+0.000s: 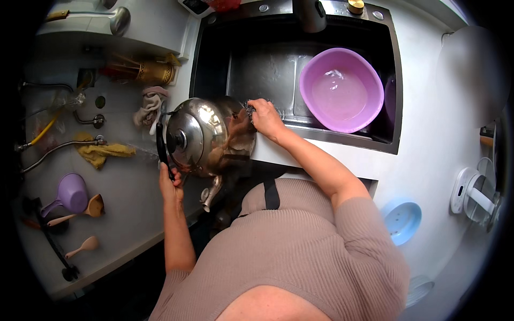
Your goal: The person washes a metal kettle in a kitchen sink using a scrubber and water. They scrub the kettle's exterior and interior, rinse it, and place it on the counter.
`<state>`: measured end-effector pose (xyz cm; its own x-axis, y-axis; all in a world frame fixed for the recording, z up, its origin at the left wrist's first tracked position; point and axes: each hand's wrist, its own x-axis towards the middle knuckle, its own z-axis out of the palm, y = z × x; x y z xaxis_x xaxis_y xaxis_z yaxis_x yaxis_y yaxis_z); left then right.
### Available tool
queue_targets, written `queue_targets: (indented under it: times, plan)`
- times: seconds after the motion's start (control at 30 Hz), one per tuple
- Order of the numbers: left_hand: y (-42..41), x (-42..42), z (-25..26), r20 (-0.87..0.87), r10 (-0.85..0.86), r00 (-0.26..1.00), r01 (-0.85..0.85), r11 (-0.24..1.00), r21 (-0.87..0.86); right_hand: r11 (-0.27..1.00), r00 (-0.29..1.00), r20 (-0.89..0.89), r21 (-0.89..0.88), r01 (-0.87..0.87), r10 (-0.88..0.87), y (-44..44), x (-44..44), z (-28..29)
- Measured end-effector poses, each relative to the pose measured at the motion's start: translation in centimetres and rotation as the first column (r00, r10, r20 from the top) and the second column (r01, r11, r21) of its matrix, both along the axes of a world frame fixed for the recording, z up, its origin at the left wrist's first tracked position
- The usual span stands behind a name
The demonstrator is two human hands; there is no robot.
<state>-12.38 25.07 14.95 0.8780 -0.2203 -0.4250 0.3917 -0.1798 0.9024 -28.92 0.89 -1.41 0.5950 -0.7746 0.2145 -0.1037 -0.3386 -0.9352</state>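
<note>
A shiny stainless steel kettle [213, 128] lies tipped on its side at the sink's near left corner, its lid facing left and its spout towards my body. My left hand [172, 179] grips the kettle's black handle [160, 140]. Against the kettle's base, my right hand [265, 116] presses a steel wool scourer [249, 109], mostly hidden under the fingers. To the right, a pink-purple plastic basin [341, 90] with some clear water stands inside the dark sink [261, 76].
A dark faucet [311, 18] overhangs the sink's far side. On the left wall hang a purple dipper [72, 192], wooden spoons and a yellow cloth [102, 152], near metal hoses. A light blue plastic bowl [401, 220] sits on the white counter [421, 160] at right.
</note>
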Motion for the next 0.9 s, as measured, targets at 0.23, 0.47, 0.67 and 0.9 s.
queue_targets:
  times: [0.23,0.47,0.67,0.9]
  plan:
    - [2.2,1.6,-2.0,0.638,-0.670,0.380,-0.231,0.599,0.767,0.999,0.999,0.006,-0.018,0.048,-0.047,0.2,1.2,-0.1]
    - [-8.9,-2.8,3.5,0.620,-0.784,0.029,0.276,0.602,0.749,0.998,0.990,0.137,-0.050,-0.025,0.032,1.5,-1.2,6.1]
    - [-8.7,-2.3,1.7,0.654,-0.747,0.114,0.258,0.658,0.707,0.987,0.959,0.283,-0.152,0.045,0.000,3.0,0.3,8.7]
    - [-9.5,-2.6,0.9,0.786,-0.493,0.373,0.291,0.866,0.406,0.997,0.999,0.045,0.074,-0.031,0.028,0.7,-1.0,2.0]
